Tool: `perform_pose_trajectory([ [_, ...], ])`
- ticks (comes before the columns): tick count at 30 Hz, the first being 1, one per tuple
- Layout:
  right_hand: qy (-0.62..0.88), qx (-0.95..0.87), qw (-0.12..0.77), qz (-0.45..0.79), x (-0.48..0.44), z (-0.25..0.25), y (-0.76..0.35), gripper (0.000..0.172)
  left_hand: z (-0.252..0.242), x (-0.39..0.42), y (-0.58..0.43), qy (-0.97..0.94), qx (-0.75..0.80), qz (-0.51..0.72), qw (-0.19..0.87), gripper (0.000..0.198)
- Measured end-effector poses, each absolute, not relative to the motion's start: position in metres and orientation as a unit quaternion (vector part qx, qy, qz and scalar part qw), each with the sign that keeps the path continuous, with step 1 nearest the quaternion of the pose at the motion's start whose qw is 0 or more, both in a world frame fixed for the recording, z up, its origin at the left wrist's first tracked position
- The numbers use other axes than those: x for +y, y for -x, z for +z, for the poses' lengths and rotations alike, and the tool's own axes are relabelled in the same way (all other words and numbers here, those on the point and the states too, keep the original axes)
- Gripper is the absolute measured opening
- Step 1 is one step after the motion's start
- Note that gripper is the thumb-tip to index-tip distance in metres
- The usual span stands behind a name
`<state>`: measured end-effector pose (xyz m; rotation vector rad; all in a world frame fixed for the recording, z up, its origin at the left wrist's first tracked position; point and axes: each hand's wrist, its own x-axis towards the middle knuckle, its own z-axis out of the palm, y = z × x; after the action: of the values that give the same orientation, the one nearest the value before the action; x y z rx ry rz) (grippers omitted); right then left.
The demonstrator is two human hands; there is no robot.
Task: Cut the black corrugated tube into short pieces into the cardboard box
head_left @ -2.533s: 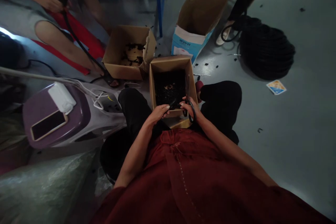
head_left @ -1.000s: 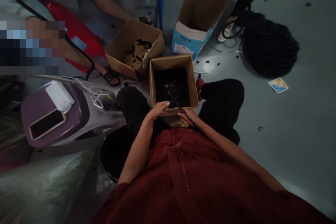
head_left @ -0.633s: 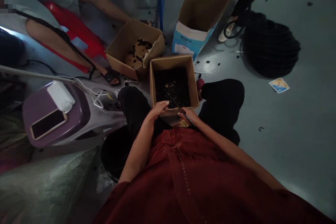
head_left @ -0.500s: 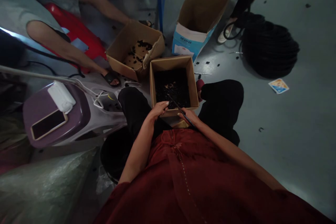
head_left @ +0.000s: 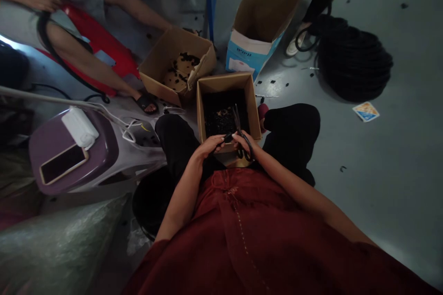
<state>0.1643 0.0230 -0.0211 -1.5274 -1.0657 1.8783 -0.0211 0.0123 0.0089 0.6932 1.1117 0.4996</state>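
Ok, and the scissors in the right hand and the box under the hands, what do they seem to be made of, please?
The scissors seem to have thin metal blades, probably steel, with a faint shine, and black, dull handles, probably plastic. The box looks like matte brown cardboard, with folded flaps and soft edges.

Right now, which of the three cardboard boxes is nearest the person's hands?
The brown box holding black scraps under the hands; the other brown box and blue-printed box sit farther.

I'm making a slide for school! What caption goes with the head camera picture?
Left hand pinches a black strip while right hand holds scissors above a cardboard box of black scraps.
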Motion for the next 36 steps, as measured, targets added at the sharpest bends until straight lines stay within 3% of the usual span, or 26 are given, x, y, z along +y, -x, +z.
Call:
perform_pose_trajectory([
  [7,0.557,-0.357,0.262,0.702,0.03,-0.013,-0.152,0.033,0.023,-0.002,0.018,-0.306,0.506,0.234,0.772,0.071],
  [17,0.552,-0.393,0.266,0.686,0.034,-0.017,-0.161,0.034,0.017,-0.01,0.018,-0.197,0.489,0.262,0.808,0.032],
  [29,0.547,-0.408,0.109,0.722,-0.009,-0.017,-0.194,0.031,0.011,0.0,0.022,-0.182,0.518,0.302,0.779,0.04],
  [36,0.48,-0.493,0.068,0.722,-0.007,-0.032,-0.196,0.041,0.005,-0.002,0.018,-0.231,0.526,0.277,0.77,0.039],
])
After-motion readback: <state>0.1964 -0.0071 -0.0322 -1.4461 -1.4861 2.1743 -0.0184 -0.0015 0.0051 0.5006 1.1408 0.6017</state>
